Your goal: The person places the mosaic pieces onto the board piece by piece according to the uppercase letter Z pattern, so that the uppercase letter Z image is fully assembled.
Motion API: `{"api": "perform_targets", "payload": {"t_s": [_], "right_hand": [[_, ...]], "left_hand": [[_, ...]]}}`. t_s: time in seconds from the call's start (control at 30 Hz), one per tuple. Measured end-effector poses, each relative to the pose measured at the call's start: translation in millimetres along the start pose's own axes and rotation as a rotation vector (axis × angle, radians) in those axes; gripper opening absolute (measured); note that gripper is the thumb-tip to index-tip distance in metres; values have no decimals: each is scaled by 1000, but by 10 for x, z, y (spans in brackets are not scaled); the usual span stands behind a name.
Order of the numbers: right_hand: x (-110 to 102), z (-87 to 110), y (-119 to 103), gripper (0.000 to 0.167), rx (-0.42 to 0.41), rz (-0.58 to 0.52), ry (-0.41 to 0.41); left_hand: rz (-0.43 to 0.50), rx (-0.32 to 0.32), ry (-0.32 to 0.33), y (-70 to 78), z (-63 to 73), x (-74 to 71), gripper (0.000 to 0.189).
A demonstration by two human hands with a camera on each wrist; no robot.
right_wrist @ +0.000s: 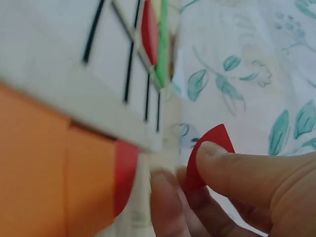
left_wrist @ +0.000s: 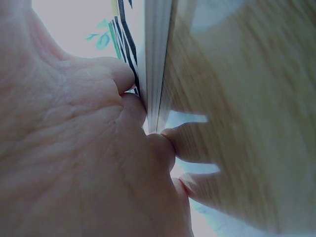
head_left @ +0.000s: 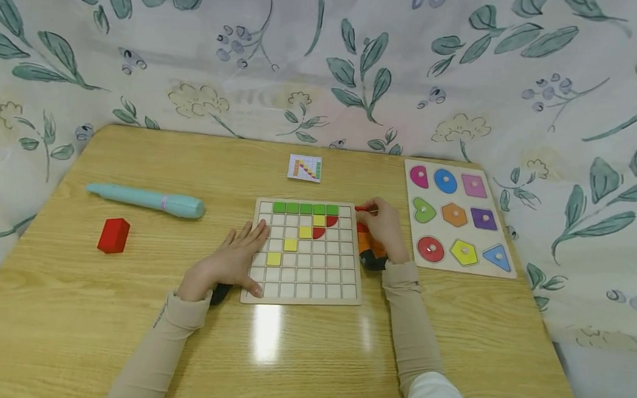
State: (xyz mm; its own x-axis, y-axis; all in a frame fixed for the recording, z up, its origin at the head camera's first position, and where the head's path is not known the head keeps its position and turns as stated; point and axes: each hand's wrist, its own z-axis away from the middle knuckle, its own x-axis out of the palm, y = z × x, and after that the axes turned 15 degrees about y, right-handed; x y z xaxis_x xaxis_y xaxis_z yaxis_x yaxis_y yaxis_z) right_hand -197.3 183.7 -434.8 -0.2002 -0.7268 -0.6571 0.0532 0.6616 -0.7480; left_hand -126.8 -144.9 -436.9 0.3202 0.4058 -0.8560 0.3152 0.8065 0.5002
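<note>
A wooden grid board (head_left: pixel 302 290) lies mid-table, with a row of green squares (head_left: pixel 306 208), a diagonal of yellow squares (head_left: pixel 291 245) and two red quarter-circle tiles (head_left: pixel 331 222) in its cells. My left hand (head_left: pixel 233 257) rests with spread fingers on the board's left edge; the left wrist view shows its palm against that edge (left_wrist: pixel 155 64). Just off the board's upper right corner, my right hand (head_left: pixel 384 226) pinches a red quarter-circle tile (right_wrist: pixel 217 143) between thumb and fingers. Beneath that hand lie orange tiles (right_wrist: pixel 94 173) and another red piece (right_wrist: pixel 126 173), partly hidden.
Behind the board lies a small pattern card (head_left: pixel 304 168). To the right is a shape puzzle board (head_left: pixel 462 219) with knobbed pieces. A turquoise pen-shaped object (head_left: pixel 145 199) and a red block (head_left: pixel 113 235) lie at left. Leaf-patterned cloth (head_left: pixel 304 70) hangs behind the table.
</note>
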Motion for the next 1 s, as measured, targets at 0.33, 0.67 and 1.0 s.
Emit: {"api": "perform_targets", "payload": {"t_s": [0.33, 0.67, 1.0], "right_hand": [[121, 96, -227, 30, -63, -97, -247], [342, 282, -455, 17, -101, -71, -506], [532, 435, -549, 14, -219, 72, -449]], "left_hand": [[-13, -2, -1, 11, 0, -22, 138], [-7, -2, 1, 12, 0, -15, 137], [-15, -9, 3, -3, -8, -4, 137]]}}
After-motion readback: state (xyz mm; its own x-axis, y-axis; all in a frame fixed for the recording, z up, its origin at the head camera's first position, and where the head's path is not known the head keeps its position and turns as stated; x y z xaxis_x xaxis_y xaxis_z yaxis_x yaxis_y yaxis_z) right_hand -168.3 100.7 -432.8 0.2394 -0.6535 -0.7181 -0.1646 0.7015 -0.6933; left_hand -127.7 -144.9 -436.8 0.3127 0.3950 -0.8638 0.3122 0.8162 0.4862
